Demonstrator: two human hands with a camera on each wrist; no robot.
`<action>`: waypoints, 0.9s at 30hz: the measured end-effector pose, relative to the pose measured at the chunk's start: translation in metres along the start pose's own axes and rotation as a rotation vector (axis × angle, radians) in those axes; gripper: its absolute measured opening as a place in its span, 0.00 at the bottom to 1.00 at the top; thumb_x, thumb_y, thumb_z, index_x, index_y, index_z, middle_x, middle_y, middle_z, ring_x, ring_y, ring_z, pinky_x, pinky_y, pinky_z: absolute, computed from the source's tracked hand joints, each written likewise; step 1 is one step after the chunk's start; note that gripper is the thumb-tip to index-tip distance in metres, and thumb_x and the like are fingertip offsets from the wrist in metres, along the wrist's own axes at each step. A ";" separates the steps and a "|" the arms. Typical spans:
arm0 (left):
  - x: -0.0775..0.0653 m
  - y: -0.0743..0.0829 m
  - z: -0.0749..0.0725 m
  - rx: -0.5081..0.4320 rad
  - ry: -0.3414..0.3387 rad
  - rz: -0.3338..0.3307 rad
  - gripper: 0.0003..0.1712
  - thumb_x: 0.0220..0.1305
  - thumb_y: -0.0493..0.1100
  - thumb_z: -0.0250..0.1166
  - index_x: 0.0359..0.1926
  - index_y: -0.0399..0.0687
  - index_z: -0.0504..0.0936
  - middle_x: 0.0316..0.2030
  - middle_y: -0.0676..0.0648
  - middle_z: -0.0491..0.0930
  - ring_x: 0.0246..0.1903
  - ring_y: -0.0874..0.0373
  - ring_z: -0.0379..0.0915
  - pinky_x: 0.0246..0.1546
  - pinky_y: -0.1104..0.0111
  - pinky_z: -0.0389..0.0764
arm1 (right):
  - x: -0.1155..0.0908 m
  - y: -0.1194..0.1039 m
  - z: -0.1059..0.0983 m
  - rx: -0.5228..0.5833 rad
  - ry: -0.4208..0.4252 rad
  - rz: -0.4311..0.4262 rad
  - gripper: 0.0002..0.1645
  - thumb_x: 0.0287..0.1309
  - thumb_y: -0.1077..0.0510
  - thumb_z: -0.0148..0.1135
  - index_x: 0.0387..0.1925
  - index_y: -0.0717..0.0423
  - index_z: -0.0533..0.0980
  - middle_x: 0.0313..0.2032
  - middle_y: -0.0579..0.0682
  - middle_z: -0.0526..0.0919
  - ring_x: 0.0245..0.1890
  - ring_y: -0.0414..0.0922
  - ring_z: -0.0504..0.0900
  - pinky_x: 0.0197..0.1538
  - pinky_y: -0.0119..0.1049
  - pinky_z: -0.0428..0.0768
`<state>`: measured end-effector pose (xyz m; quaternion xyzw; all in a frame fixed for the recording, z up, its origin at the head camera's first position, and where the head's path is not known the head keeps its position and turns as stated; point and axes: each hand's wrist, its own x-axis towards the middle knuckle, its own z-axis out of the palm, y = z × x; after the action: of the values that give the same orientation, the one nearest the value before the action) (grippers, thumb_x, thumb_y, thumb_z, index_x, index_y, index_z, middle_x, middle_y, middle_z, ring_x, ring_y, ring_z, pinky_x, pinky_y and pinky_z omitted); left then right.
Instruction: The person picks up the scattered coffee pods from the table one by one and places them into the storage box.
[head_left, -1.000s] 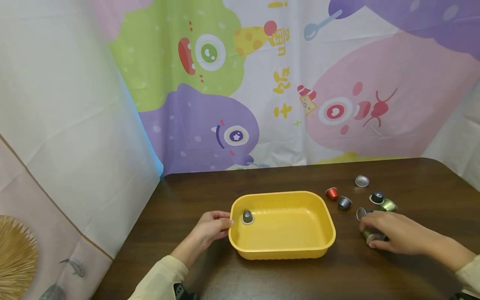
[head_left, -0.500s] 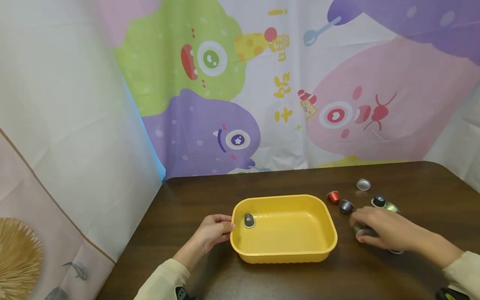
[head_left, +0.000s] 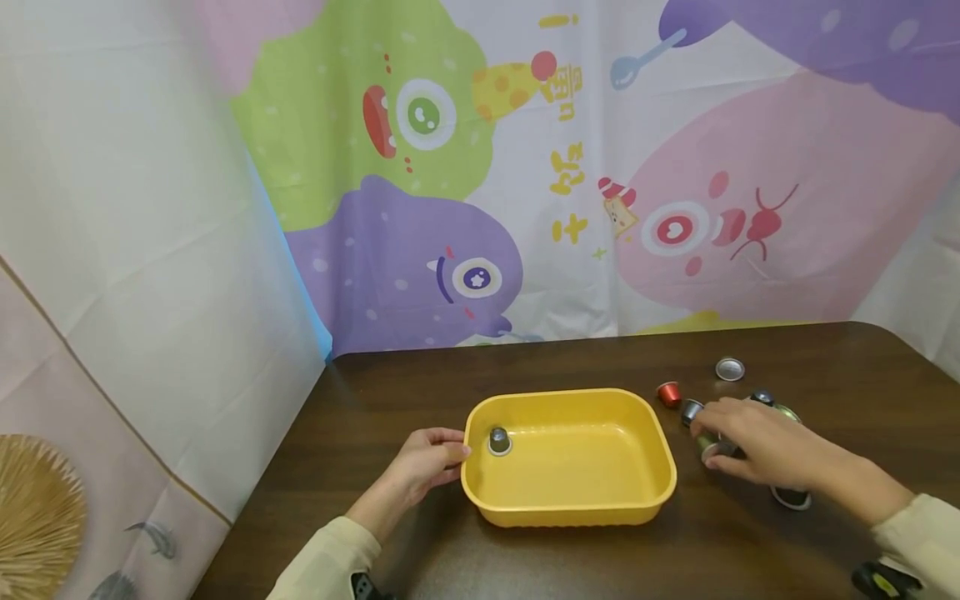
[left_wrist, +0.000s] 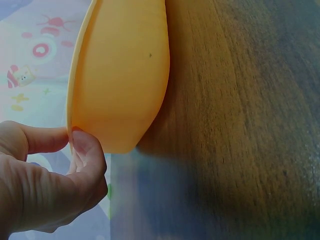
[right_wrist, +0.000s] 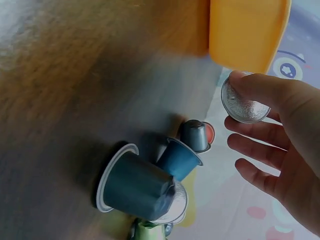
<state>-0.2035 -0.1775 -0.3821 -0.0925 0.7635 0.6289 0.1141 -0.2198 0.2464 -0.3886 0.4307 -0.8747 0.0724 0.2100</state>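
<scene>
My left hand [head_left: 426,462] pinches the left rim of a yellow plastic tray [head_left: 570,517] between thumb and fingers; the left wrist view shows the tray's outer wall [left_wrist: 120,75] up close. Inside the tray, near its left end, one dark coffee capsule [head_left: 498,440] stands on its rim. To the right of the tray, my right hand [head_left: 772,442] holds a green coffee capsule [head_left: 707,446]. In the right wrist view its silver foil lid [right_wrist: 244,105] faces the camera, with the thumb on its edge. Fingers partly hide its body.
Around my right hand lie several loose capsules: a red one [head_left: 669,394], a grey one [head_left: 691,412], a silver-lidded one [head_left: 730,369] and a dark one [head_left: 791,498]. A blue capsule [right_wrist: 179,160] shows in the right wrist view. Behind the table [head_left: 405,375] hangs a cartoon-print curtain [head_left: 570,292].
My right hand has moved left toward the tray with the green capsule, uncovering a dark capsule at the front right. My left hand stays on the tray's rim.
</scene>
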 end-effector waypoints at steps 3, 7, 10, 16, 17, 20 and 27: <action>0.000 0.001 0.000 0.005 -0.001 0.005 0.18 0.60 0.30 0.60 0.51 0.26 0.75 0.44 0.34 0.80 0.35 0.58 0.78 0.40 0.64 0.84 | 0.003 0.000 -0.003 -0.016 -0.005 0.021 0.22 0.34 0.54 0.79 0.34 0.46 0.77 0.30 0.34 0.74 0.30 0.30 0.69 0.31 0.31 0.74; 0.001 0.001 0.000 0.012 -0.006 0.013 0.19 0.61 0.31 0.60 0.52 0.26 0.74 0.45 0.34 0.80 0.35 0.58 0.77 0.41 0.63 0.84 | 0.007 0.000 -0.005 -0.023 0.002 0.035 0.23 0.34 0.54 0.80 0.36 0.47 0.78 0.31 0.34 0.75 0.31 0.29 0.69 0.31 0.30 0.74; 0.001 0.002 0.000 0.014 -0.004 0.013 0.19 0.60 0.31 0.60 0.52 0.26 0.74 0.45 0.34 0.80 0.35 0.59 0.77 0.40 0.63 0.84 | 0.010 0.000 -0.006 -0.014 0.026 0.025 0.23 0.33 0.55 0.80 0.35 0.48 0.78 0.31 0.34 0.75 0.31 0.29 0.68 0.32 0.31 0.73; 0.001 0.001 0.000 0.014 0.001 0.014 0.19 0.60 0.31 0.61 0.52 0.26 0.74 0.45 0.34 0.80 0.35 0.58 0.78 0.39 0.64 0.84 | 0.015 0.000 -0.007 -0.002 0.033 0.024 0.24 0.33 0.56 0.80 0.36 0.48 0.78 0.31 0.33 0.75 0.31 0.29 0.68 0.33 0.32 0.74; 0.001 0.000 0.000 0.012 0.000 0.014 0.19 0.60 0.31 0.60 0.52 0.26 0.74 0.45 0.34 0.80 0.35 0.58 0.78 0.39 0.64 0.84 | 0.016 0.000 -0.007 -0.006 0.031 0.026 0.24 0.33 0.55 0.80 0.36 0.48 0.78 0.31 0.33 0.75 0.31 0.29 0.68 0.34 0.32 0.75; 0.000 0.000 0.000 0.008 0.000 0.014 0.18 0.60 0.30 0.60 0.52 0.26 0.74 0.45 0.34 0.80 0.36 0.57 0.78 0.40 0.63 0.84 | 0.018 -0.002 -0.008 -0.007 0.020 0.033 0.24 0.34 0.55 0.80 0.37 0.47 0.78 0.31 0.33 0.75 0.31 0.29 0.68 0.34 0.32 0.75; 0.000 0.000 0.000 0.012 -0.001 0.014 0.19 0.60 0.31 0.60 0.52 0.26 0.74 0.45 0.34 0.80 0.36 0.57 0.78 0.39 0.64 0.84 | 0.027 -0.006 -0.012 0.003 0.022 0.029 0.22 0.35 0.54 0.80 0.35 0.46 0.78 0.30 0.34 0.74 0.30 0.29 0.67 0.33 0.29 0.73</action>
<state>-0.2032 -0.1773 -0.3816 -0.0860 0.7677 0.6253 0.1105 -0.2259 0.2271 -0.3663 0.4176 -0.8783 0.0817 0.2180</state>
